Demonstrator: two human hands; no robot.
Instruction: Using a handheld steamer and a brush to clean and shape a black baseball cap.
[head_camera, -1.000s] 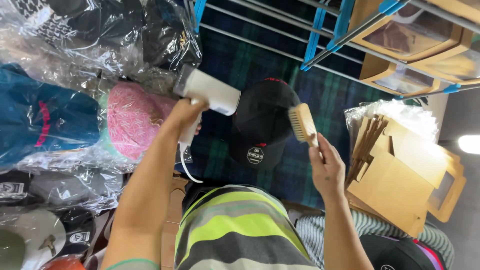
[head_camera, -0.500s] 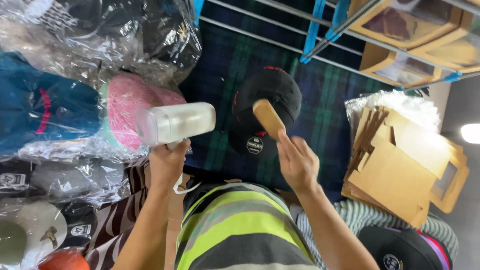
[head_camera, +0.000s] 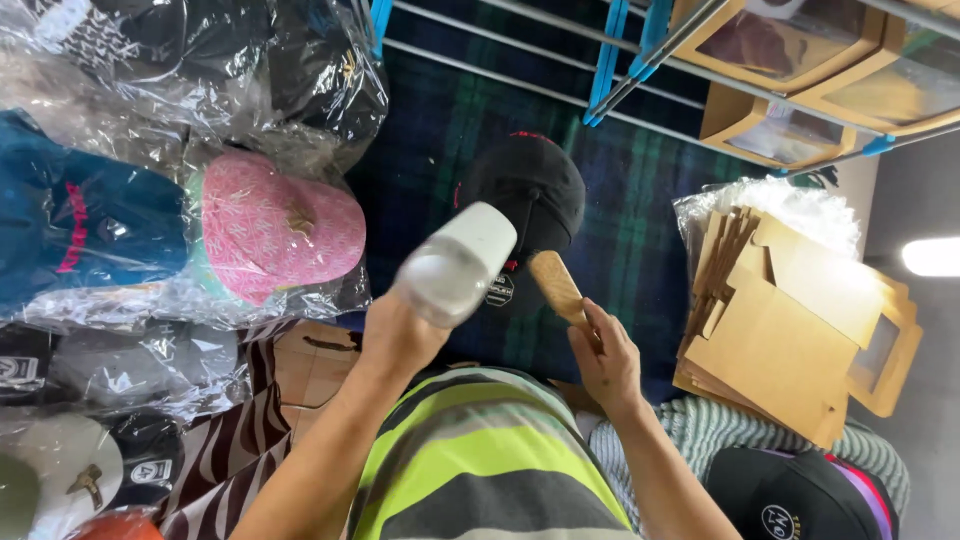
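Right hand (head_camera: 603, 352) (raised) grips brush (head_camera: 556, 285), seemingly touching cap (head_camera: 535, 190).

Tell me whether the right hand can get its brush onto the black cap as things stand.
Probably yes: the right hand holds the wooden brush right beside the black cap, with nothing between them.

A cap-packing workroom: plastic-bagged caps (head_camera: 270, 225) piled beside flat cardboard window boxes (head_camera: 800, 330) and metal racks (head_camera: 610, 60).
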